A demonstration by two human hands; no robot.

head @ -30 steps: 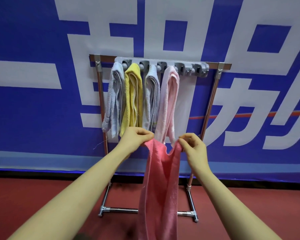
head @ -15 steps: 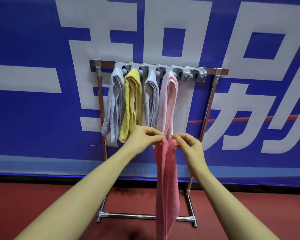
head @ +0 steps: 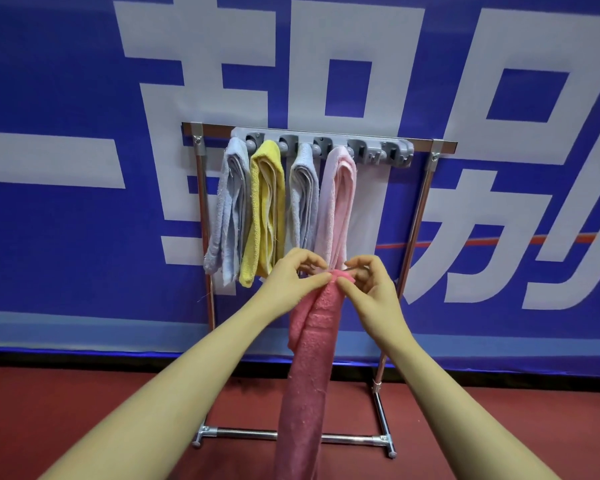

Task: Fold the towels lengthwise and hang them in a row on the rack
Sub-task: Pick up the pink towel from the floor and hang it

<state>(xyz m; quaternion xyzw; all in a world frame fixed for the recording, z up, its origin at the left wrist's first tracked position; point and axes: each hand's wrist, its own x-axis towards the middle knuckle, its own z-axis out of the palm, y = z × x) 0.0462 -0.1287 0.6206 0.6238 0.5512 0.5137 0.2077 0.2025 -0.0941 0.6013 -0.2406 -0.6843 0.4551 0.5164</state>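
Observation:
A dark pink towel point(head: 309, 358) hangs as a narrow folded strip in front of me, reaching below the frame's bottom edge. My left hand point(head: 291, 278) and my right hand point(head: 368, 285) meet at its top end, and both pinch it there between thumb and fingers. Behind them stands a metal rack point(head: 426, 188) with a grey holder bar point(head: 371, 150). On it hang a pale blue towel point(head: 227, 209), a yellow towel point(head: 265, 209), a second pale blue towel point(head: 303, 195) and a light pink towel point(head: 336, 202), side by side. Two holder slots at the right are bare.
A blue banner point(head: 66, 237) with large white characters covers the wall behind the rack. The floor point(head: 49, 403) is red. The rack's base bar point(head: 354, 439) lies across the floor near the hanging towel's lower part.
My hands came together, bringing the two top corners of the dark pink towel into one. The towel went from a spread sheet to a narrow folded strip.

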